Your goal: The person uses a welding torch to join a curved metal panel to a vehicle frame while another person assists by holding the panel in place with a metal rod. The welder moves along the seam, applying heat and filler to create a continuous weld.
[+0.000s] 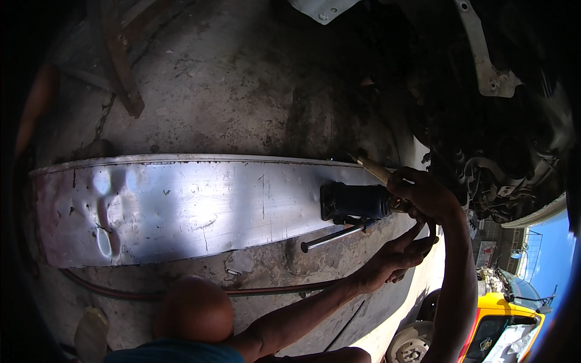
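Observation:
A dark blue bottle jack (362, 201) lies on its side against a long, dented silver metal panel (242, 199). Its base faces left, and a metal rod (333, 238) slants out below its body. My right hand (420, 192) is at the jack's right end, its fingers closed round a pale wooden handle (374, 170) that sticks out up and to the left. Whatever joins the handle's other end is hidden. Just below, my left hand (396, 259) reaches toward the right hand with its fingers bent together. What those fingers hold, if anything, is too dark to make out.
A reddish hose (266, 291) runs along the concrete floor below the panel. Dark vehicle parts (502, 151) and a hanging metal bracket (487, 66) crowd the upper right. A rusty metal leg (118, 66) stands upper left. A yellow vehicle (499, 314) is at lower right.

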Demonstrator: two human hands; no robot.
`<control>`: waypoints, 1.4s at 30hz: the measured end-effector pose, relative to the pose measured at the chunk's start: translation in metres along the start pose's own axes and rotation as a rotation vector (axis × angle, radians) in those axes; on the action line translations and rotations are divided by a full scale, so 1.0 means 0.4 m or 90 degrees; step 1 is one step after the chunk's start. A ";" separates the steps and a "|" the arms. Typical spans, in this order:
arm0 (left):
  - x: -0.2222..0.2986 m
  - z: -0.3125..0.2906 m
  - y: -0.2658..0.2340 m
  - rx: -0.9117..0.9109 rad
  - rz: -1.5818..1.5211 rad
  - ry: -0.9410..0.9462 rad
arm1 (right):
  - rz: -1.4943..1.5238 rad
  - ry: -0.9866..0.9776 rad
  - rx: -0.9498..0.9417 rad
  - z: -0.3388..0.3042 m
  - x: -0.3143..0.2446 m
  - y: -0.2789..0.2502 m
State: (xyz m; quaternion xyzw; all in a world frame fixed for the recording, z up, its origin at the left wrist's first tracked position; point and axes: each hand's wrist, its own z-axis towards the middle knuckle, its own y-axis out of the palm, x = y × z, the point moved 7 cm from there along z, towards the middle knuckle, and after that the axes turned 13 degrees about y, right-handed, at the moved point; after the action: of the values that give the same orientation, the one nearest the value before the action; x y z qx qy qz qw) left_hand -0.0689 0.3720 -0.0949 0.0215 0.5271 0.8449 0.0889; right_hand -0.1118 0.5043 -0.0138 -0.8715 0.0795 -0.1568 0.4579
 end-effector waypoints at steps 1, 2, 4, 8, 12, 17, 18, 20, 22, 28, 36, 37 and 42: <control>-0.002 0.000 0.001 0.000 -0.002 -0.004 | -0.001 -0.003 -0.002 0.000 0.002 0.000; -0.004 0.000 0.003 0.000 -0.004 -0.009 | -0.004 0.000 0.000 -0.003 0.003 -0.001; -0.002 0.000 0.005 -0.001 0.004 -0.012 | -0.009 0.003 0.002 -0.008 0.002 -0.002; 0.007 0.002 0.007 -0.005 0.008 -0.003 | -0.001 0.006 -0.006 -0.006 0.000 -0.004; 0.004 0.003 0.012 -0.007 0.011 -0.005 | 0.015 -0.002 -0.008 -0.004 0.011 -0.008; 0.001 0.004 0.019 -0.008 0.017 -0.004 | 0.026 -0.001 -0.012 -0.005 0.019 -0.011; 0.002 0.004 0.018 -0.008 0.018 -0.005 | 0.030 0.003 -0.018 -0.004 0.020 -0.010; 0.002 0.005 0.016 -0.008 0.020 -0.005 | 0.030 0.005 -0.016 -0.004 0.016 -0.009; 0.000 0.006 0.014 -0.002 0.020 -0.010 | 0.024 0.007 0.000 -0.006 0.017 -0.009; -0.008 0.003 0.011 0.005 0.009 -0.021 | 0.007 0.035 0.018 -0.035 0.000 -0.012; -0.014 0.006 0.008 0.002 0.004 -0.027 | 0.023 -0.011 0.026 0.003 0.031 -0.010; -0.016 0.007 0.007 0.003 0.005 -0.028 | 0.025 -0.010 0.028 0.003 0.032 -0.010; -0.023 0.009 0.002 0.004 -0.004 -0.029 | 0.027 -0.003 0.032 0.016 0.044 -0.010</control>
State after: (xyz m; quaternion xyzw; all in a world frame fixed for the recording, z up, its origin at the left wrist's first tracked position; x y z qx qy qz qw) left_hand -0.0594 0.3732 -0.0920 0.0393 0.5280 0.8421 0.1030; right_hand -0.0932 0.5064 -0.0106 -0.8580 0.0929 -0.1467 0.4834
